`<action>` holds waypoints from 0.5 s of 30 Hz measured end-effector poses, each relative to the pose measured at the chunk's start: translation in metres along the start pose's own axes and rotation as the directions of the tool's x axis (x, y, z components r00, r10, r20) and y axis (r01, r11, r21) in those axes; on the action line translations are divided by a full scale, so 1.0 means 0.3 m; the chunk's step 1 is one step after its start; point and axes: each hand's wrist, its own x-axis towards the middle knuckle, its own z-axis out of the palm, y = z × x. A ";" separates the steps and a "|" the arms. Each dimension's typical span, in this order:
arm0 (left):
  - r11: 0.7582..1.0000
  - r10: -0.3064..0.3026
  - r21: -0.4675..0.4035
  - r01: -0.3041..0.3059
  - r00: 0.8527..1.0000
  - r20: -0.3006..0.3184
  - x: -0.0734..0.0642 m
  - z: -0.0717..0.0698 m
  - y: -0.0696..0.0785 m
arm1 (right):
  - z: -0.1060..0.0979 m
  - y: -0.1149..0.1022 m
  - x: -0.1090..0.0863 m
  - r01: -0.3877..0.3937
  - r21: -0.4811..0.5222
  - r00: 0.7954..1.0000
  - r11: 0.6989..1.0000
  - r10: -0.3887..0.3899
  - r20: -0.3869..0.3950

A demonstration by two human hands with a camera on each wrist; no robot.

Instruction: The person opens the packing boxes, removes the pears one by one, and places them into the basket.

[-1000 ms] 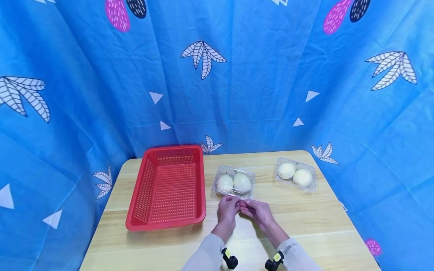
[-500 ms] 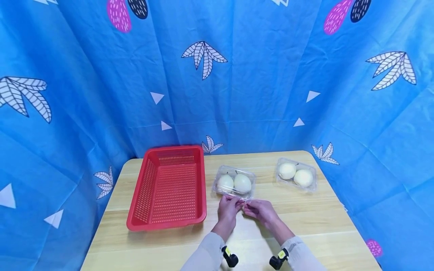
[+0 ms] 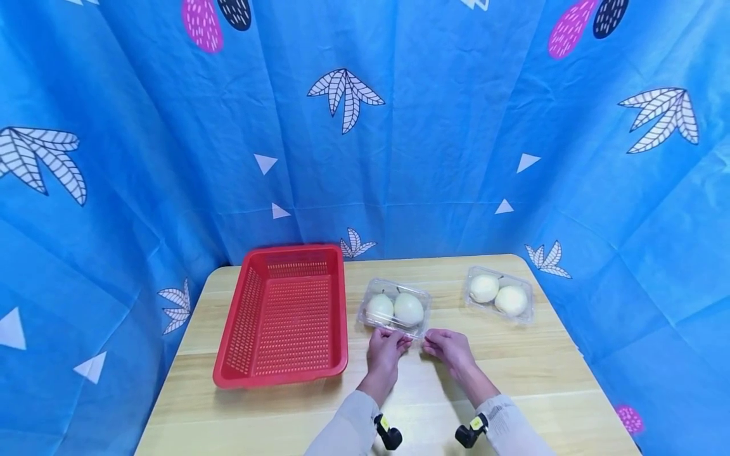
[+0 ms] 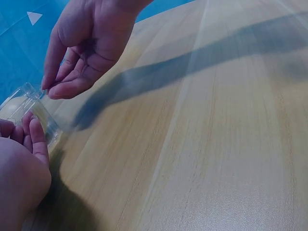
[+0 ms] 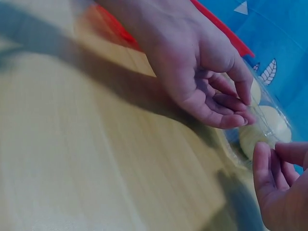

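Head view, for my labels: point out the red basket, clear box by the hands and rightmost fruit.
Red basket [image 3: 293,326], head view, bare floor.
Clear box [image 3: 412,330], head view, near side.
Rightmost fruit [image 3: 511,301], head view, middle.

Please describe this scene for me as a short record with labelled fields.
Left hand: the left hand pinches the near edge of the middle box
Right hand: the right hand is at that box's near right corner; grip unclear
Middle box: clear plastic, two pale fruits inside
Right box: another clear box, also with two pale fruits
Left side: red basket
Surface: wooden table
Backdrop: blue patterned curtain
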 end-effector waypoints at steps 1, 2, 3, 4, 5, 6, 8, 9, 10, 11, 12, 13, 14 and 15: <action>1.000 0.000 0.001 0.000 1.000 -0.001 0.001 0.000 -0.002 | 0.002 -0.004 0.002 -0.001 0.002 1.000 1.000 0.001 -0.007; 1.000 0.001 0.000 -0.001 1.000 -0.001 0.002 0.000 -0.003 | 0.004 -0.007 0.004 0.001 0.007 1.000 1.000 -0.001 -0.013; 1.000 0.001 -0.002 -0.001 1.000 -0.001 0.003 0.001 -0.004 | 0.006 -0.011 0.007 0.004 0.011 1.000 1.000 -0.003 -0.017; 1.000 0.000 -0.005 0.000 1.000 -0.003 0.004 0.002 -0.005 | 0.007 -0.015 0.010 0.008 0.012 1.000 1.000 -0.007 -0.022; 1.000 0.002 -0.007 -0.002 1.000 -0.003 0.005 0.003 -0.006 | 0.008 -0.019 0.014 0.012 0.013 1.000 1.000 -0.012 -0.027; 1.000 0.002 -0.008 -0.002 1.000 -0.004 0.007 0.004 -0.008 | 0.008 -0.021 0.017 0.017 0.010 0.999 1.000 -0.017 -0.030; 1.000 0.006 -0.011 -0.006 1.000 -0.005 0.008 0.004 -0.008 | 0.010 -0.027 0.023 0.027 0.000 0.999 1.000 -0.027 -0.033; 1.000 0.007 -0.012 -0.007 1.000 -0.006 0.008 0.004 -0.008 | 0.010 -0.030 0.024 0.031 -0.011 0.999 0.999 -0.031 -0.036; 1.000 0.008 -0.012 -0.008 1.000 -0.006 0.008 0.003 -0.008 | 0.011 -0.033 0.026 0.036 -0.019 0.999 0.999 -0.037 -0.037; 1.000 0.008 -0.011 -0.009 1.000 -0.006 0.007 0.002 -0.007 | 0.012 -0.036 0.026 0.040 -0.028 0.998 0.999 -0.041 -0.039; 1.000 0.008 -0.009 -0.008 1.000 -0.005 0.007 0.000 -0.007 | 0.014 -0.039 0.027 0.043 -0.036 0.998 0.998 -0.044 -0.038; 1.000 0.008 -0.009 -0.008 1.000 -0.005 0.007 -0.001 -0.005 | 0.016 -0.044 0.027 0.044 -0.047 0.998 0.998 -0.046 -0.039; 1.000 0.007 -0.007 -0.007 1.000 -0.004 0.005 -0.002 -0.004 | 0.018 -0.050 0.027 0.042 -0.059 0.998 0.997 -0.044 -0.042; 1.000 0.006 -0.007 -0.006 1.000 -0.004 0.005 -0.003 -0.003 | 0.020 -0.054 0.028 0.040 -0.065 0.998 0.997 -0.043 -0.043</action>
